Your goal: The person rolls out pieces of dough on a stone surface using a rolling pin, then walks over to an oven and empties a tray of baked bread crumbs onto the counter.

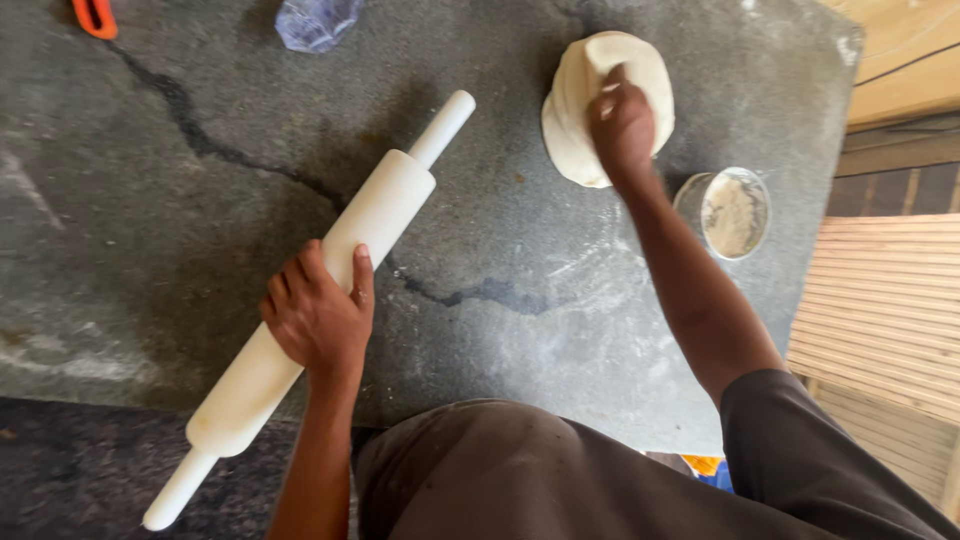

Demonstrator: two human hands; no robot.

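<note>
My left hand (318, 318) is wrapped around the barrel of a long white rolling pin (385, 205), which lies slanted from the lower left to the upper middle of the grey stone slab (150, 200). My right hand (622, 128) reaches to the far side and presses on a stack of pale flat dough rounds (575, 120), fingers on its top edge. Whether the fingers grip a round or only rest on it is unclear.
A small clear bowl of flour (735, 212) stands right of my right forearm. A dark crack (200, 140) runs across the slab. A crumpled clear plastic item (315, 20) and an orange tool (95, 15) lie at the far edge. Wooden slats (880, 300) border the right.
</note>
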